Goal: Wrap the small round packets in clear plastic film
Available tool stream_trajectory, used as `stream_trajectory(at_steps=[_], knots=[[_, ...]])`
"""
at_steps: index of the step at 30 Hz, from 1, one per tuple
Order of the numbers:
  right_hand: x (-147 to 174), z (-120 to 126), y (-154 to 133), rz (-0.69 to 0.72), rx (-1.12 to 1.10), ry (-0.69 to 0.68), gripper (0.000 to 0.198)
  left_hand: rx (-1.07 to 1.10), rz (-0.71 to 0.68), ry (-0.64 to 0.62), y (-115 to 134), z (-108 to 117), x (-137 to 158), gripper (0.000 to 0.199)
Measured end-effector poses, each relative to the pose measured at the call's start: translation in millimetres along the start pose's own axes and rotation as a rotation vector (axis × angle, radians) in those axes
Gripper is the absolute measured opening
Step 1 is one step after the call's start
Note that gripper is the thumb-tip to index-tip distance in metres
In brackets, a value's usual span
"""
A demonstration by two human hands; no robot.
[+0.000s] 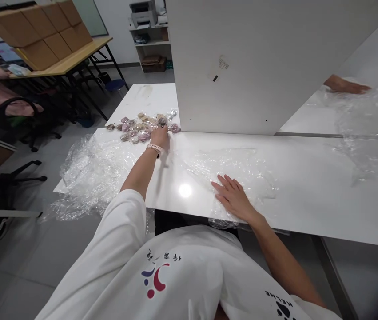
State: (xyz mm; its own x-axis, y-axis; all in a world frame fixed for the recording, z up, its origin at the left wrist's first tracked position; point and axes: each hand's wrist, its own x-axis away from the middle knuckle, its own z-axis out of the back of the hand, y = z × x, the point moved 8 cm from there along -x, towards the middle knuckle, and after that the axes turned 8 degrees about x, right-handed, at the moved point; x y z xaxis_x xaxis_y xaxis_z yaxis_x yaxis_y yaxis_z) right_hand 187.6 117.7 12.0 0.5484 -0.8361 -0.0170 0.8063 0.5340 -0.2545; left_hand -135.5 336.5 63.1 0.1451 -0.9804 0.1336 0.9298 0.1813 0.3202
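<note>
My left hand (160, 136) reaches to the far left of the white table, its fingers closed on a small dark wrapped packet (162, 120). Around it lies a pile of small clear-wrapped packets (135, 133) in pink, purple, beige and brown. A light-coloured band circles that wrist. My right hand (233, 195) lies flat with fingers spread on a clear plastic sheet (242, 164) near the table's front edge. To the left, a crumpled heap of clear plastic film (89, 173) hangs over the table's edge.
A tall white panel (228, 58) stands behind the table (308, 191). Past its right side, another hand (347, 84) touches more clear film (372, 115). Cardboard boxes (49, 35) stand on a wooden desk (65, 64), with a seated person at its left. A printer (143, 14) sits on shelves behind.
</note>
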Motion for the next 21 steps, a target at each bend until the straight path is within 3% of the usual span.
stream_trajectory(at_steps=[6, 9, 15, 21], knots=[[22.9, 26.6, 5.3, 0.197, -0.336, -0.234, 0.040, -0.187, -0.167, 0.031, 12.8, -8.6, 14.7, 0.050], [22.0, 33.9, 5.7, 0.150, -0.406, -0.234, 0.037, -0.211, -0.167, 0.026, 11.2, -9.6, 16.6, 0.050], [10.7, 25.5, 5.1, 0.094, -0.387, -0.147, 0.041, -0.085, -0.119, 0.086, 0.6, -6.3, 24.6, 0.042], [-10.3, 26.2, 2.3, 0.177, -0.445, -0.222, 0.050, 0.025, -0.080, 0.217, -8.4, 9.5, 52.1, 0.048]])
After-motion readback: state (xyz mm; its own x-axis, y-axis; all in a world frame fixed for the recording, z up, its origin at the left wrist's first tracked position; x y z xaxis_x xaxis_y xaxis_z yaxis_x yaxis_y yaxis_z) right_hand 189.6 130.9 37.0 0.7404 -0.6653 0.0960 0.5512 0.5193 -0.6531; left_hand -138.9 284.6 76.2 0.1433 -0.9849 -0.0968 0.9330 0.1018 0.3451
